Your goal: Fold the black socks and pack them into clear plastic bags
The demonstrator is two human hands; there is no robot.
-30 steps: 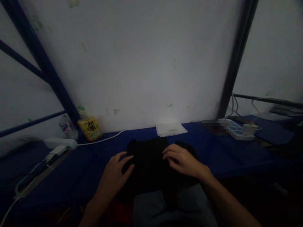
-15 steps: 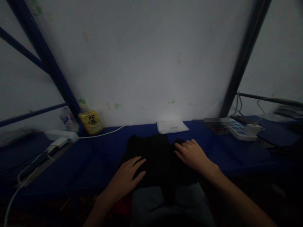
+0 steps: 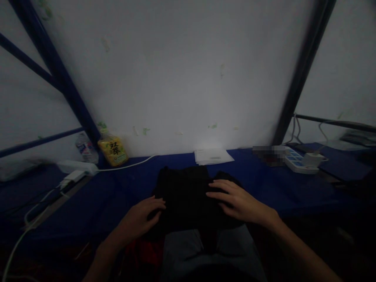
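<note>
A black garment [image 3: 188,192] lies bunched on the blue surface [image 3: 117,192] in front of me, its lower part hanging toward my lap. My left hand [image 3: 140,217] rests at the garment's left edge with its fingers curled onto the cloth. On the right half of the garment lies my right hand [image 3: 236,201], palm down with fingers stretched out flat and pointing left. The scene is dim and the folds of the cloth are hard to make out.
A yellow-labelled drink bottle [image 3: 112,150] and a clear water bottle [image 3: 84,148] stand by the wall at left, next to white chargers and cables [image 3: 73,172]. White papers [image 3: 213,156] lie behind the garment. A power strip [image 3: 302,162] sits at right. Dark blue frame bars [image 3: 55,74] rise on both sides.
My left hand has drawn back to the garment's left edge and curled its fingers. My right hand has slid leftward and toward me across the cloth.
</note>
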